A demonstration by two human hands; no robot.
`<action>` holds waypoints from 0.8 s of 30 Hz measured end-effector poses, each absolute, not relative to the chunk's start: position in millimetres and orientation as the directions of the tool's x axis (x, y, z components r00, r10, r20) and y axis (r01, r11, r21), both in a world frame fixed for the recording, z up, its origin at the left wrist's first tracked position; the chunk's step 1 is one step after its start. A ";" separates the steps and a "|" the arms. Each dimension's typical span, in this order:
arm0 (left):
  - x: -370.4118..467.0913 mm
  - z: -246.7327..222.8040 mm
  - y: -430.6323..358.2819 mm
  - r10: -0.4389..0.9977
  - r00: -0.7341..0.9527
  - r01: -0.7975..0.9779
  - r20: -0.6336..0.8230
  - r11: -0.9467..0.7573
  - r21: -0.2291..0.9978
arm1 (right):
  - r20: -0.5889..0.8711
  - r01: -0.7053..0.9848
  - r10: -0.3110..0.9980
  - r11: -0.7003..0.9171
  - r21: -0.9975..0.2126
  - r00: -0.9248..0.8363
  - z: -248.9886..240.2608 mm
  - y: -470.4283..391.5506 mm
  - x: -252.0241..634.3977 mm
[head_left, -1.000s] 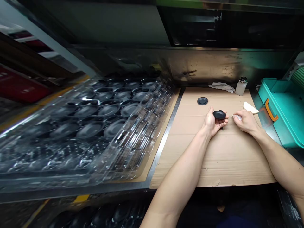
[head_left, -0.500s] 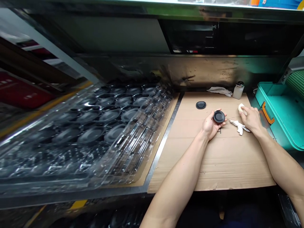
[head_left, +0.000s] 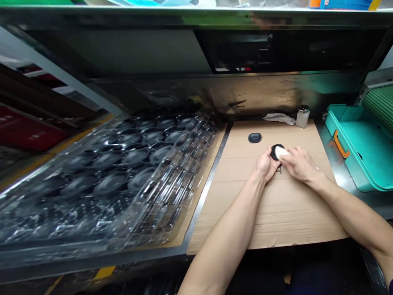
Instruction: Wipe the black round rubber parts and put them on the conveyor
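Observation:
Over the cardboard sheet (head_left: 233, 196), my left hand (head_left: 264, 167) is closed around a black round plastic part (head_left: 273, 153), its dish face upward. My right hand (head_left: 299, 163) grips a white pad (head_left: 281, 153) that rests against this part and covers much of its face. Whether the pad is sponge or folded cloth, I cannot tell. Another black round part (head_left: 254, 137) lies flat on the cardboard, beyond my left hand. The crumpled white cloth beside my right hand is almost wholly hidden behind it.
Clear plastic trays (head_left: 166, 209) are stacked on the left, the top one holding several black round parts (head_left: 135, 155). A pump bottle (head_left: 303, 116) and a white glove (head_left: 279, 118) lie along the back. At right stands a teal bin (head_left: 357, 164) with an orange handle (head_left: 341, 144).
My right hand has come left with the white pad, from beside the cloth onto the black part. My left hand still holds that part. The view has shifted slightly.

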State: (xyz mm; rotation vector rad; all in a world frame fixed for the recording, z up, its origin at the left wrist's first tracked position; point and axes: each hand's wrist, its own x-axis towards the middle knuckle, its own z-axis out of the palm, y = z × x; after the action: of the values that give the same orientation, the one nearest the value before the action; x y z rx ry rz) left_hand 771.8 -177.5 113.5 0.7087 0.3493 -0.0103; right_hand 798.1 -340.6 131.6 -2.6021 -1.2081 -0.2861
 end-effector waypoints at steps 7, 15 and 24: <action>763.8 112.6 -182.7 0.397 0.917 -0.189 0.036 0.355 0.916 | 0.390 0.444 0.320 -0.849 -0.286 0.863 122.1 -379.8 849.8; 744.6 122.1 -195.0 0.276 0.866 -0.369 0.418 -0.213 0.905 | 0.299 0.361 0.262 -0.864 -0.352 0.918 116.6 -382.2 857.3; 748.3 120.2 -191.9 0.283 0.779 -0.447 0.560 -0.376 0.812 | 0.640 0.411 -0.010 -0.758 -0.506 0.768 130.7 -390.1 869.2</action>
State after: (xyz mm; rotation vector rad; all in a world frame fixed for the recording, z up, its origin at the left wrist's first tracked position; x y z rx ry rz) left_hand 748.3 -191.9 120.2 1.7989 -0.1271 0.7748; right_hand 869.2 -390.1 130.7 -2.3063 -0.2983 -0.8391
